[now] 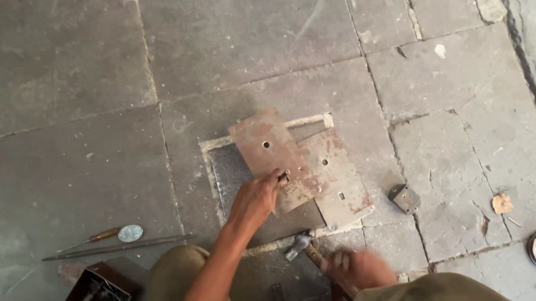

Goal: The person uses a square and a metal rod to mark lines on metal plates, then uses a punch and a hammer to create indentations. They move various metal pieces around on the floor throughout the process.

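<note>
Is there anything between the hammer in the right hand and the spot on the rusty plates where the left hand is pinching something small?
Nothing visible. The hammer, held by the blurred right hand, has bare stone floor and plate edge between it and the left hand on the rusty plates.

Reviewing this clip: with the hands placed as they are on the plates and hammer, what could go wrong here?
1. The left hand pinches a small piece against the rusty plates, so a hammer blow from the right hand might hit fingers.
2. The plates overlap loosely and could shift when struck.
</note>
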